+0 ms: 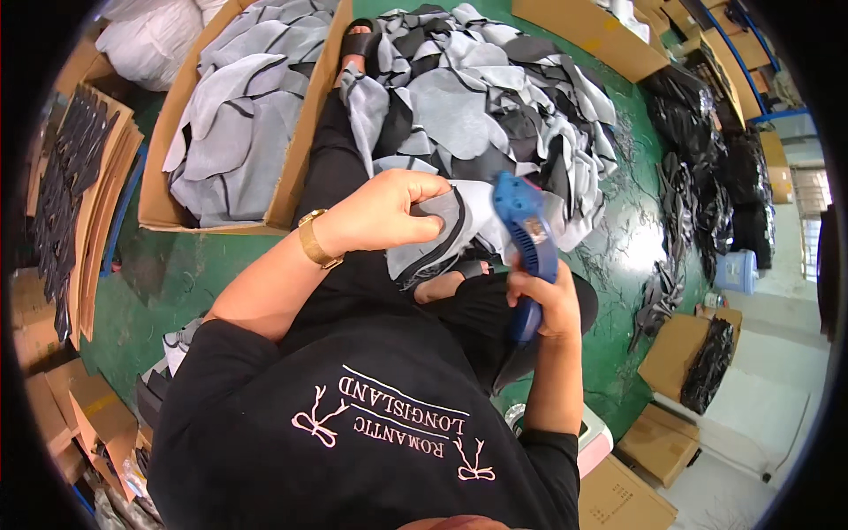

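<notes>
Grey fabric piece (pixel 424 253) pinched in left hand (pixel 382 212); right hand (pixel 549 296) gripping blue handheld tool (pixel 533 243) nearby.

A workshop is indicated by heaped grey cloth pieces (pixel 455 115), many cardboard boxes (pixel 658 444) and a scrap-strewn green floor (pixel 199 265).

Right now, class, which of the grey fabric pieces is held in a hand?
The dark-edged piece pinched by the left hand; those in the cardboard box and the pile on the floor are not held.

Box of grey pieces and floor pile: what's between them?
The person's outstretched leg in black trousers, ending in a black sandal; seen in the head view.
</notes>
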The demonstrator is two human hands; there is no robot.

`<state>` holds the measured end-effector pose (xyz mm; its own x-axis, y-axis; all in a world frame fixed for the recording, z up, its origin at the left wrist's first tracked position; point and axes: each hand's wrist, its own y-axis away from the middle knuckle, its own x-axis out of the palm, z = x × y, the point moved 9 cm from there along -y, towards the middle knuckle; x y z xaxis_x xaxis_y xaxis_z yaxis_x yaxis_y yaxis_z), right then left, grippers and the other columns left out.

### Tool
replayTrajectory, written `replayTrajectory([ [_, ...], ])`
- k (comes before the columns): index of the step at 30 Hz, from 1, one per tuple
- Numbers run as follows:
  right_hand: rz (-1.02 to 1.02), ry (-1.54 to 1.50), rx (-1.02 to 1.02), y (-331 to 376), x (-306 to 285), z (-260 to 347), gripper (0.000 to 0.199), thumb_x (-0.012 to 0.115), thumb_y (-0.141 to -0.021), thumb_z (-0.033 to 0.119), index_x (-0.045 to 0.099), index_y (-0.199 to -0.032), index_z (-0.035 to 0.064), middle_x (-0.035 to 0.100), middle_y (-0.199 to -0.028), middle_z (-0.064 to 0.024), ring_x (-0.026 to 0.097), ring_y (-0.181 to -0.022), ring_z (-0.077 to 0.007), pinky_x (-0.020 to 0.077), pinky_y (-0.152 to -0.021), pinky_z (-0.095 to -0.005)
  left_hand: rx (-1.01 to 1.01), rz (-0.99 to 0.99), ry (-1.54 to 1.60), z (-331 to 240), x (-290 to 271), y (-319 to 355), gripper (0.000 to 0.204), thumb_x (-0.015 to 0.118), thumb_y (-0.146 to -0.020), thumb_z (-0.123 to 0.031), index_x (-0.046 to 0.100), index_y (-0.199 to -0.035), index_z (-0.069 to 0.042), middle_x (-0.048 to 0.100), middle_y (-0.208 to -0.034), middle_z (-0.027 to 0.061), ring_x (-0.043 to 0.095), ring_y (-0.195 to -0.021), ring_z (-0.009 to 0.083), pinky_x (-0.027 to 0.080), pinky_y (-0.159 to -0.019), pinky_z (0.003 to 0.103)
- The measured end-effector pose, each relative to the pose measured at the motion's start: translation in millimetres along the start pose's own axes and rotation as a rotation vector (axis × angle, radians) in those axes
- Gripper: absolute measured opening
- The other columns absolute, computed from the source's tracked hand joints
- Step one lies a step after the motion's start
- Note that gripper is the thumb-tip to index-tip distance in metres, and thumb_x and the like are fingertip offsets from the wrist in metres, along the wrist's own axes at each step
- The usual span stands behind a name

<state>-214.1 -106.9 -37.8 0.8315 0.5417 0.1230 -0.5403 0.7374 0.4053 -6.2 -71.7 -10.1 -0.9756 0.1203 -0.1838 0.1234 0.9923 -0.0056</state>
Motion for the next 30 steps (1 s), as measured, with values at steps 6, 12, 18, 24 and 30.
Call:
replayTrajectory([
  [6,-0.062,-0.184,-0.074,-9.9,-31.5,-7.3,0.032,0.063,-0.072,0.009,0.051,-0.100,-0.0008,0.047,-0.068,-0.0048,0.047,-0.059,-0.0138,0.0428,-0.050,-0.0269,-0.143,-0.279,0.329,34.4,-54.1,15.1,0.020,0.058,-0.079,-0.004,0.062,-0.098,-0.001,0.057,-0.078,-0.0063,0.050,-0.067,0.0030,0.042,-0.059,0.021],
  [12,-0.071,-0.277,-0.099,-22.4,-47.1,-16.1,0.034,0.066,-0.073,0.011,0.052,-0.100,-0.0028,0.051,-0.071,-0.0064,0.050,-0.060,-0.0141,0.0444,-0.052,-0.0284,0.057,-1.202,0.425,62.8,-222.3,130.5,0.007,0.058,-0.081,-0.005,0.059,-0.087,-0.009,0.057,-0.075,-0.0029,0.052,-0.065,0.0073,0.041,-0.060,0.023],
  [18,-0.055,-0.273,-0.045,-42.5,-45.8,-20.6,0.033,0.067,-0.074,0.014,0.050,-0.098,-0.0004,0.048,-0.070,-0.0046,0.047,-0.061,-0.0125,0.0424,-0.053,-0.0258,0.086,-1.753,-0.107,97.0,-281.7,246.6,0.032,0.055,-0.086,0.000,0.053,-0.118,-0.001,0.057,-0.113,0.0068,0.053,-0.102,0.0146,0.044,-0.089,0.029],
  [24,-0.089,-0.273,-0.027,-50.8,-56.5,-30.7,0.037,0.069,-0.072,0.015,0.052,-0.100,-0.0017,0.050,-0.071,-0.0056,0.049,-0.061,-0.0131,0.0443,-0.053,-0.0268,-0.226,-0.880,0.141,127.7,-179.3,66.4,0.021,0.060,-0.088,-0.009,0.060,-0.110,-0.005,0.063,-0.102,0.0047,0.059,-0.090,0.0116,0.049,-0.079,0.025],
  [30,-0.092,-0.326,0.019,-52.8,-58.0,-42.7,0.037,0.071,-0.072,0.015,0.052,-0.099,-0.0011,0.050,-0.070,-0.0053,0.050,-0.061,-0.0139,0.0448,-0.052,-0.0268,-0.608,-0.852,0.088,280.5,-140.7,-18.2,0.069,0.071,-0.081,-0.024,0.039,-0.133,0.008,0.059,-0.112,0.0156,0.059,-0.095,0.0184,0.051,-0.077,0.032],
])
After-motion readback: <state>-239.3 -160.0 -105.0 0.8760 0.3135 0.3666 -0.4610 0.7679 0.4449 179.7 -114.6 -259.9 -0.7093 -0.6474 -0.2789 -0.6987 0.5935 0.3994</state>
